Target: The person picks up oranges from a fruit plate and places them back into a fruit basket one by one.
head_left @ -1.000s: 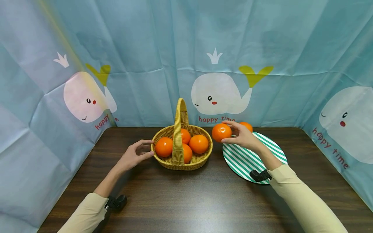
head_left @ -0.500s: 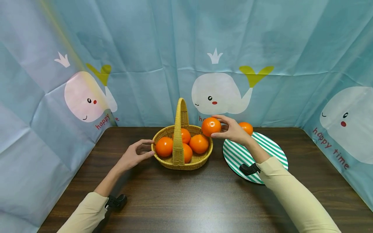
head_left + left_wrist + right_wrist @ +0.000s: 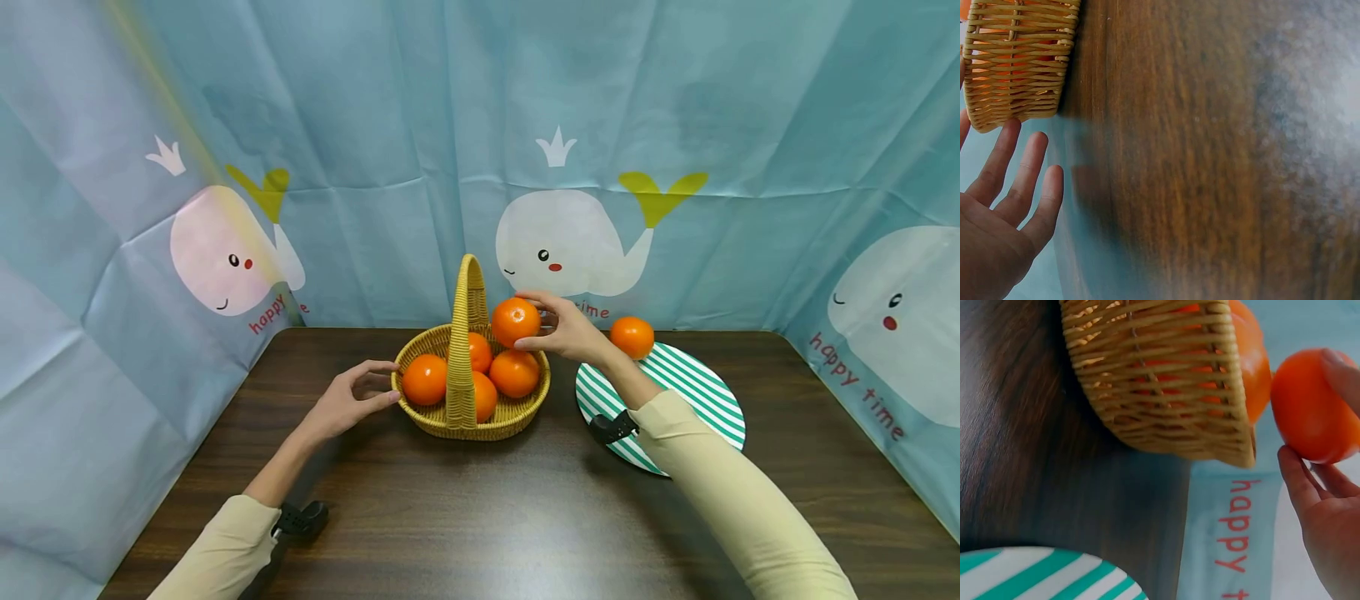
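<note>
My right hand holds an orange between thumb and fingertips, over the right half of a yellow wicker basket. In the right wrist view the held orange is outside the rim line, close above another orange in the basket. Several oranges lie inside, on both sides of the tall handle. My left hand rests its fingertips against the basket's left end. In the left wrist view its fingers are spread and fairly straight, against the woven wall; the thumb is mostly out of frame.
A round plate with green and white stripes lies right of the basket, partly beneath my right forearm. One orange sits at its back edge. A blue whale-print curtain hangs behind the dark wooden table.
My right hand has carried the orange left, from the gap between plate and basket to above the basket's right side. The left hand stays at the basket's left end.
</note>
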{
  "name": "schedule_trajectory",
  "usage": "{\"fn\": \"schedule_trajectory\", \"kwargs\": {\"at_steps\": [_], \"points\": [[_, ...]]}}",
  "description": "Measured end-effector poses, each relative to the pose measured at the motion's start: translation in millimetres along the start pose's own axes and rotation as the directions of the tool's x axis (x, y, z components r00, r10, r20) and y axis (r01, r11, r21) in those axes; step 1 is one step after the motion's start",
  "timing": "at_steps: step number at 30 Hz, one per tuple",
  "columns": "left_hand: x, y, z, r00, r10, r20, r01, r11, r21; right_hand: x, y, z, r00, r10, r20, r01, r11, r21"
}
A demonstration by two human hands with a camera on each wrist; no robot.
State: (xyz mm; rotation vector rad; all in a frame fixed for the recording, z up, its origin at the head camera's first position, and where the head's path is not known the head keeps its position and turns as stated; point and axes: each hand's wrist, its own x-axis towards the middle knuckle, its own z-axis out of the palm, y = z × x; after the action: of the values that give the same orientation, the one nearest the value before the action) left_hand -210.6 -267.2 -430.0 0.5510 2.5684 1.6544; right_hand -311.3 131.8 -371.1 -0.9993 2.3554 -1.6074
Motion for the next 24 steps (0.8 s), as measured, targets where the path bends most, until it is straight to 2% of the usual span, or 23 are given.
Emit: {"fn": "schedule_trajectory", "kwargs": {"at_steps": [9,24], "points": [[1.1,-0.7,-0.1,1.0,0.001,0.005,-0.001,1.0,-0.005,10.4,2.7,13.4,0.999,-0.016,0.035,0.016,1.0,0.003],[-0.1,-1.4,-0.6,1.0,-0.002,0.005,0.002,1.0,0.011,19.0,8.0,16.7,0.999,-0.007,0.041,0.008,1.0,-0.02]]}}
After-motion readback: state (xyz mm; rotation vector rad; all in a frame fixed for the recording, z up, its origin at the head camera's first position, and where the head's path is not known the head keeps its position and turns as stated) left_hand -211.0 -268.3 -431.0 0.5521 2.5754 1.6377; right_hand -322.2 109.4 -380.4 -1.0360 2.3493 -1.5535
